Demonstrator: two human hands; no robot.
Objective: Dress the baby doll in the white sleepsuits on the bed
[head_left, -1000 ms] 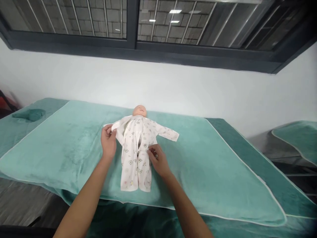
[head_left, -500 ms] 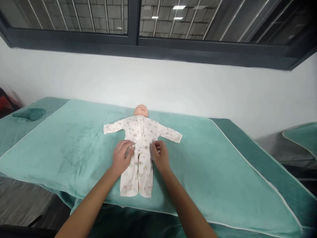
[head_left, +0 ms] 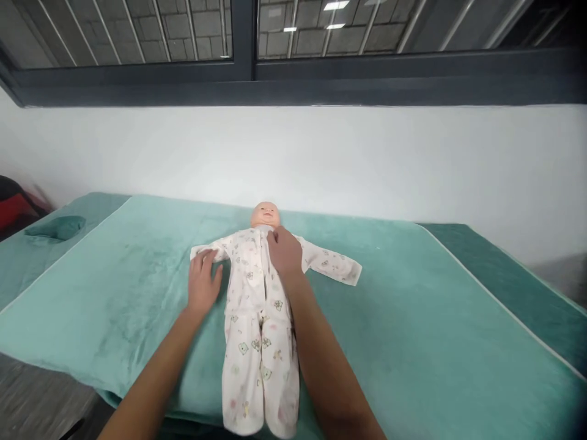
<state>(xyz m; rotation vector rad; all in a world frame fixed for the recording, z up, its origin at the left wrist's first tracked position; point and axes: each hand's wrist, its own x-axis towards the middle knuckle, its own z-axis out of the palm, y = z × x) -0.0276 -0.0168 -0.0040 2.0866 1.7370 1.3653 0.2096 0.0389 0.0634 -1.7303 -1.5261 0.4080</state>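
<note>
A baby doll (head_left: 265,214) lies on its back on a green-covered bed, its head toward the wall. It wears a white printed baby shirt (head_left: 247,269) and matching trousers (head_left: 243,366). My left hand (head_left: 203,284) rests its fingertips on the sleeve at the left, fingers stretched and thumb apart. On the upper chest, just below the doll's chin, my right hand (head_left: 285,252) has its fingers closed on the shirt's front edge. That hand covers part of the shirt's collar and shoulder. The other sleeve (head_left: 334,266) lies spread out to the right.
A light green bed cover (head_left: 413,318) spreads beneath the doll, with darker green at both ends. Behind the bed rises a white wall (head_left: 321,159) under a dark window frame (head_left: 293,88). A small green bundle (head_left: 55,227) and a red-and-black item (head_left: 16,205) are at far left.
Both hands have moved up from the waist: my left to the sleeve, my right to the upper chest. The view has shifted, and the doll looks larger and nearer.
</note>
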